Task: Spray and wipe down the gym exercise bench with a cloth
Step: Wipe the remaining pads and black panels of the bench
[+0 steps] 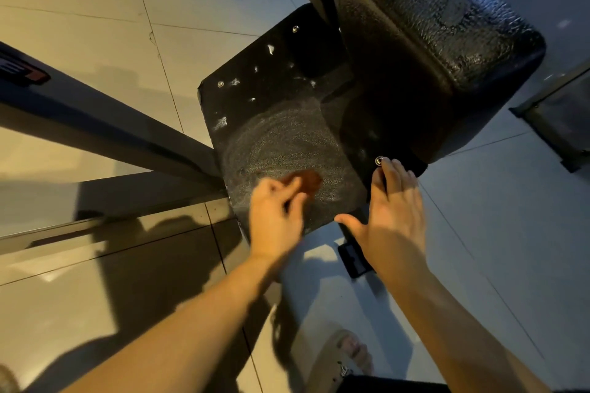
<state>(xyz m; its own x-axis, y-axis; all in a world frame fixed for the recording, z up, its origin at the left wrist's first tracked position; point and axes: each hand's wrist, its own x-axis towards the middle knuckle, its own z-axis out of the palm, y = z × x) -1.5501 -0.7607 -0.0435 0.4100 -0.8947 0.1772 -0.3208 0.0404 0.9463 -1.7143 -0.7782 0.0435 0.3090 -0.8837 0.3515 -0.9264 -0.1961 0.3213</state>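
The left hand [277, 217] is gripping a small brown cloth [308, 180], with the fingers curling around it; motion blur is hiding the exact finger placement. The cloth is projecting just beyond the fingertips and is lying against the black flat panel [277, 124] of the gym bench, inside a dull, swirled smear that is spreading ahead of this hand. White foam spots [221, 122] are sitting on the panel farther ahead and to the left of the hand. The right hand [392, 217] is lying open, with the fingers straight and the thumb spread wide, and it is holding nothing. Its fingertips are resting on the right edge of the panel, just beside a shiny bolt head [379, 160]. The black padded cushion [431, 25] of the bench is rising directly ahead of the right hand and is overhanging the panel. A grey frame beam [111, 124] is running to the left of the left hand across the tiled floor [79, 9].
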